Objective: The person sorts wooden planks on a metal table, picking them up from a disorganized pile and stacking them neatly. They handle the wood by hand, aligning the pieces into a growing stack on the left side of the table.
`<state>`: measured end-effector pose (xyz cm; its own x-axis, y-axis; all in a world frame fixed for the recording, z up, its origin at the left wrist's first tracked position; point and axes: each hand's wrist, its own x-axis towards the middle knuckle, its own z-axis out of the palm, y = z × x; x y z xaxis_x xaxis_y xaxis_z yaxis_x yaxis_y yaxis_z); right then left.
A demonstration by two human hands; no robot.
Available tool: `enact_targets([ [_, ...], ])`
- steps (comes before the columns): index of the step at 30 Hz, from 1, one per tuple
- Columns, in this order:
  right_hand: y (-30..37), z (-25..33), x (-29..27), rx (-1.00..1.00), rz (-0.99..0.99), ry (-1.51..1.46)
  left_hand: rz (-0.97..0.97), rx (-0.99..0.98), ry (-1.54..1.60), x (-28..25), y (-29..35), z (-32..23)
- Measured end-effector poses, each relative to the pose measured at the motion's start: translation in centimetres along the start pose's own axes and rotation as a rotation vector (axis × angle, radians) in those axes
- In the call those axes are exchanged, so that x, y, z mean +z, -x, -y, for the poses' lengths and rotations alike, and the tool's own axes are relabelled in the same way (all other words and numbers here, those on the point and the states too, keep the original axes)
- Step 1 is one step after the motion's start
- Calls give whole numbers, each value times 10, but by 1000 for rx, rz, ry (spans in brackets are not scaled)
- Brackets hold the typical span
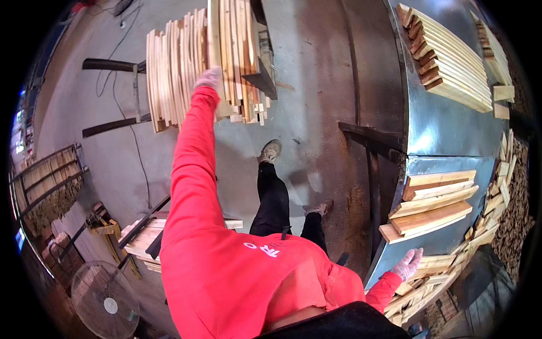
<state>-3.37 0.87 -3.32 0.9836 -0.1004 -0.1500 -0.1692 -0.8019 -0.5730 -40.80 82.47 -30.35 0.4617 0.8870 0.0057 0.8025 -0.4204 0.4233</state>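
Note:
My left hand (209,78), in a pale thin glove, reaches far forward to a rack of upright boards. Its fingers close on the near end of a long wooden board (213,37), which stands out above the others; the fingertips are partly hidden. On both sides of that board stand closely packed wooden boards (176,68). Out to the right, my gloved right hand (407,264) has its fingers stretched out, with nothing in them. It is beside the metal table, close to a small pile of short boards (432,209).
A neat row of wooden strips (451,62) lies on the far metal table (437,133). Dark metal rack arms (116,65) jut out at the left. A fan (107,299) and another board stack (148,240) are at the lower left. Cables (135,152) cross the floor.

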Motion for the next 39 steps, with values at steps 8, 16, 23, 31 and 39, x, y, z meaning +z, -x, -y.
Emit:
enact_targets([
  [8,104,-107,-55,217,-130,191,1264,-492,1050,-25,96,-345],
  [16,161,-264,-199,721,-157,626,1249,942,158,-63,392,-574],
  [23,199,-389,-217,1107,-101,437,980,1391,-209,32,749,-836],
  [31,332,-436,-286,414,16,289,986,1368,-569,54,784,-824],
  [39,94,-493,-376,598,-13,465,1265,1127,-116,-58,635,-754],
])
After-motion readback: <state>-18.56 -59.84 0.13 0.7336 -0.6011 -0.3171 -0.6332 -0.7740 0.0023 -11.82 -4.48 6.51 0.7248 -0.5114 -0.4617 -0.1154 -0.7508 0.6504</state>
